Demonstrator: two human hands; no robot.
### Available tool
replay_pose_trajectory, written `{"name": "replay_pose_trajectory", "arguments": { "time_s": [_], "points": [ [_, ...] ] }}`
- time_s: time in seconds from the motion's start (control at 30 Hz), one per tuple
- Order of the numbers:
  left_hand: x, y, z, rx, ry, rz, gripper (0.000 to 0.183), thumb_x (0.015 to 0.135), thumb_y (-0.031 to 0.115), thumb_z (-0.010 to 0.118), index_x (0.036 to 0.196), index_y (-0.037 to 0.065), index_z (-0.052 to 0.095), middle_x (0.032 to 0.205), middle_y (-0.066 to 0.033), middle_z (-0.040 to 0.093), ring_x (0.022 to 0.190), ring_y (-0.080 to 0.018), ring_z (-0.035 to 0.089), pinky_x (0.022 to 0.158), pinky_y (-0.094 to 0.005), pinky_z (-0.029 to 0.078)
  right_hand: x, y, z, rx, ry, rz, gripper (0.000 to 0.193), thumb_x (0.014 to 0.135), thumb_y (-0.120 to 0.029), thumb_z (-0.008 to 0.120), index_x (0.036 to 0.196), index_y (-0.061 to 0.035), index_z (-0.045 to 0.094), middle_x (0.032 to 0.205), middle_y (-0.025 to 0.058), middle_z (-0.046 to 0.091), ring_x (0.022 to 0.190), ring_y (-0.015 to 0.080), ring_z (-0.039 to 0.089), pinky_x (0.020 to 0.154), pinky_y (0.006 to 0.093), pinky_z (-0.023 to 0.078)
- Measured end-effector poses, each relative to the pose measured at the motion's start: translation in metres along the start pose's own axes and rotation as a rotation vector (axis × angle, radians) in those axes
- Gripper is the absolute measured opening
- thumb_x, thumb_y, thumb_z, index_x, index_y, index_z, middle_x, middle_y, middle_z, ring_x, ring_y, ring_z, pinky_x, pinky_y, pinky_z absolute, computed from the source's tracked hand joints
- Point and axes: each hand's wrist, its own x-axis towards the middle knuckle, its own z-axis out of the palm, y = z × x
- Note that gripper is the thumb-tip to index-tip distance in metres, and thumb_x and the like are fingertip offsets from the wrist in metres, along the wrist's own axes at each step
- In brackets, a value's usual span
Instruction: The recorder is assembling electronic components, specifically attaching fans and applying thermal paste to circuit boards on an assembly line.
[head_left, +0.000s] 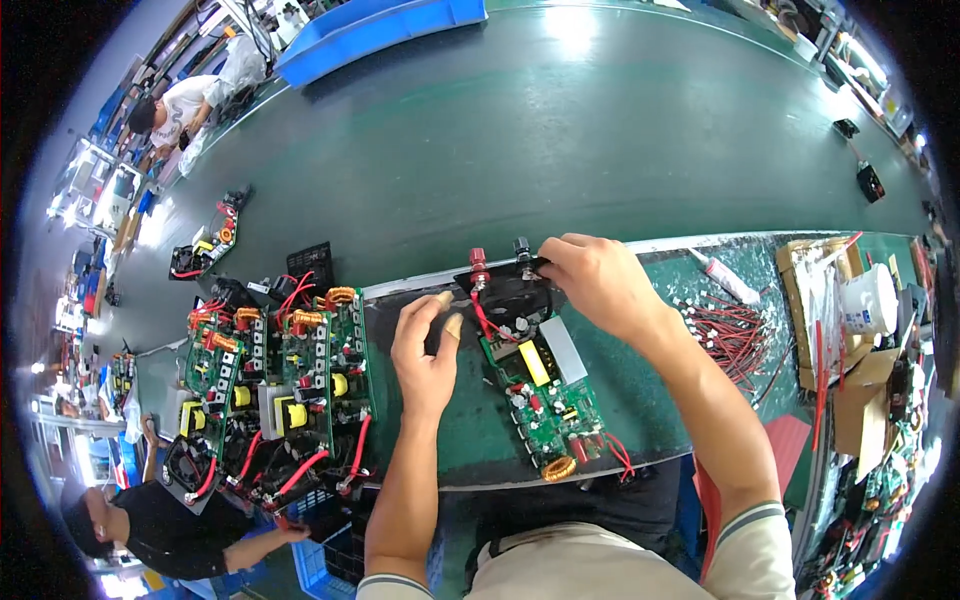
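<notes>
A green circuit board [590, 405] lies before me on the bench. It carries a yellow transformer [535, 363], a grey heat sink [563, 350] and a copper coil [558, 468]. At its far end stands a black end panel [460, 283] with a red terminal post [478, 264] and a black terminal post [522, 252]. My right hand [600, 280] pinches this panel's right end, beside the black post; its fingertips are partly hidden. My left hand [425, 360] is open beside the panel's left end, with covers on the thumb and a finger and nothing between them.
Several assembled boards [290, 380] crowd the bench at left. To the right are red-and-black wires [725, 335], a glue tube [730, 278], a cardboard box [800, 300] and a white tub [868, 302]. A blue bin [380, 38] stands far off. Co-workers sit at left.
</notes>
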Motion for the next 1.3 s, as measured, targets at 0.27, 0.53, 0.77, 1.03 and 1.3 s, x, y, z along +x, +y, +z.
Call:
{"name": "replay_pose_trajectory", "arguments": {
  "time_s": [0.27,0.53,0.77,1.03,1.3],
  "points": [
    [0.054,0.06,-0.043,-0.754,0.342,-0.38,0.034,0.095,0.013,0.067,0.127,0.002,0.061,0.117,-0.0055,0.067,0.103,-0.0153,0.064,0.087,-0.0258,0.049,-0.058,-0.086,-0.007,1.06,0.13,0.312,0.052,0.09,-0.006,0.069,0.138,-0.0014,0.05,0.123,0.0148,0.066,0.11,0.0227,0.064,0.097,0.0372,0.05],
    [0.089,0.099,-0.076,-1.248,0.51,-0.255,0.025,0.094,0.004,0.066,0.119,0.004,0.063,0.109,-0.0081,0.067,0.098,-0.0185,0.065,0.079,-0.0274,0.052,-0.108,-0.202,0.094,1.817,-0.365,0.352,0.073,0.095,-0.022,0.068,0.153,-0.0046,0.029,0.145,0.0128,0.051,0.133,0.0226,0.05,0.113,0.0403,0.036],
    [0.106,0.108,-0.1,-1.291,0.515,-0.244,0.025,0.092,0.006,0.067,0.117,0.004,0.063,0.1,-0.0058,0.068,0.085,-0.0156,0.065,0.068,-0.0243,0.048,-0.184,-0.234,0.134,2.061,-0.548,0.626,0.084,0.094,-0.057,0.059,0.155,-0.0077,0.028,0.155,0.0097,0.039,0.143,0.0254,0.037,0.118,0.0458,0.028],
    [0.116,0.113,-0.114,-1.417,0.482,-0.214,0.029,0.094,0.008,0.066,0.122,0.005,0.06,0.112,-0.0068,0.064,0.099,-0.0174,0.061,0.076,-0.0262,0.049,-0.198,-0.254,0.131,2.18,-0.677,0.665,0.088,0.091,-0.074,0.041,0.157,-0.017,0.027,0.161,0.0053,0.031,0.149,0.0252,0.028,0.12,0.047,0.023],
    [0.136,0.098,-0.102,-1.492,0.533,-0.27,0.026,0.097,0.01,0.064,0.122,0.006,0.06,0.111,-0.0053,0.064,0.099,-0.0144,0.062,0.075,-0.0268,0.049,-0.223,-0.254,0.15,2.493,-0.841,0.702,0.087,0.09,-0.077,0.038,0.154,-0.019,0.033,0.156,0.0029,0.04,0.143,0.0223,0.038,0.116,0.0495,0.03]
  ]
}}
